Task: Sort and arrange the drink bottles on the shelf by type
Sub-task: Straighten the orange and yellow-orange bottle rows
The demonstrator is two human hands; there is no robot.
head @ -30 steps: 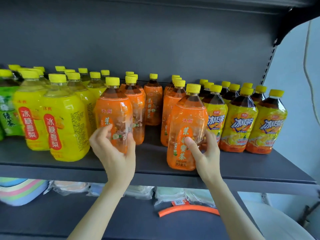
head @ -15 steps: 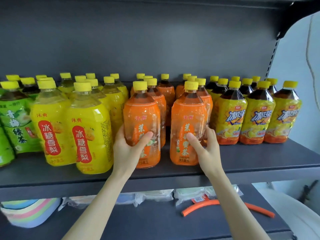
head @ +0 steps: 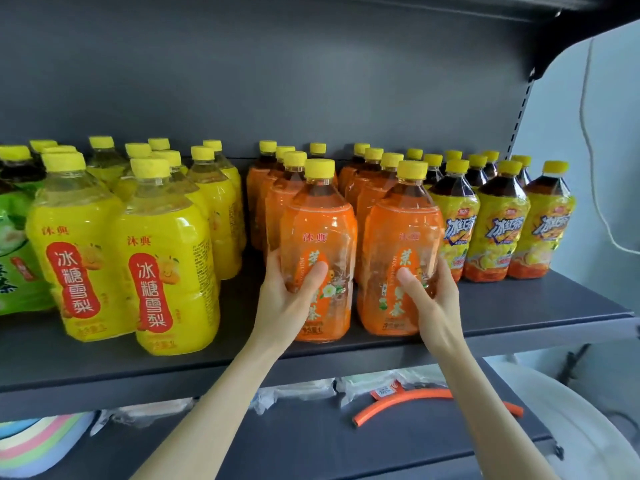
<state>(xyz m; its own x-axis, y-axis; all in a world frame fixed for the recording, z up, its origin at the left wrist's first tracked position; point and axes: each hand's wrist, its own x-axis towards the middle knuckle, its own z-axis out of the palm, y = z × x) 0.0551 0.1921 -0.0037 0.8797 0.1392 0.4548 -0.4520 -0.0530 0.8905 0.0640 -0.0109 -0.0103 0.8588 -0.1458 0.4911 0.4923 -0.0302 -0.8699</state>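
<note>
- Our left grip (head: 287, 303) is closed round the left orange bottle (head: 320, 237), thumb across the label and fingers curled behind it. The bottle stands upright near the shelf's (head: 519, 306) front edge.
- Our right grip (head: 434, 306) is wrapped the same way round the right orange bottle (head: 403, 230), which stands upright just beside the first, near the same edge.
- Behind each held bottle we see a row of orange bottles (head: 277, 188) running to the back of the shelf.
- Toward the left edge stand rows of yellow bottles (head: 166, 258), the nearest close beside our left grip.
- At the left edge we see green bottles (head: 14, 258), partly cut off.
- Toward the right edge stand the iced-tea bottles (head: 498, 230), dark above yellow labels, in rows front to back.
- On the lower shelf (head: 311, 441) lie an orange hose (head: 398, 403) and some plastic packets (head: 298, 393).
</note>
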